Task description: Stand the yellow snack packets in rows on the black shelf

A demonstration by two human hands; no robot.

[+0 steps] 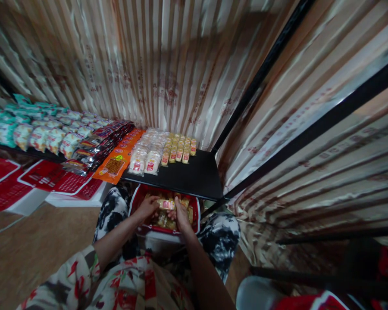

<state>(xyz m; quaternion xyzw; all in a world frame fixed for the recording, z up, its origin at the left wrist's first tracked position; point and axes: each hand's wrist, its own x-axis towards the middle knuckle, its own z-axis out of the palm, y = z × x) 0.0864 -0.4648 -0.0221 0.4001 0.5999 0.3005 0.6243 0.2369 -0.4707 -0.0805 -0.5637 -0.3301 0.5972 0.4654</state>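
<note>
Between my two hands is a yellow packaged snack (pixel 167 204) with a red and white label, held level over a red basket (pixel 198 215). My left hand (pixel 149 206) grips its left end, and my right hand (pixel 181 214) closes on the right end. More yellow packets (pixel 163 220) lie in the basket below, partly hidden by my hands. Just beyond, on a black shelf (pixel 194 178), rows of similar yellow packets (pixel 179 150) stand beside white packaged snacks (pixel 145 161).
Farther left on the shelf are orange packs (pixel 113 165), dark shiny packs (pixel 95 148) and rows of white and teal bags (pixel 48 133). Red baskets (pixel 61 176) stand below at left. A black metal post (pixel 258 86) rises at the shelf's right end, against striped sheeting (pixel 168 64).
</note>
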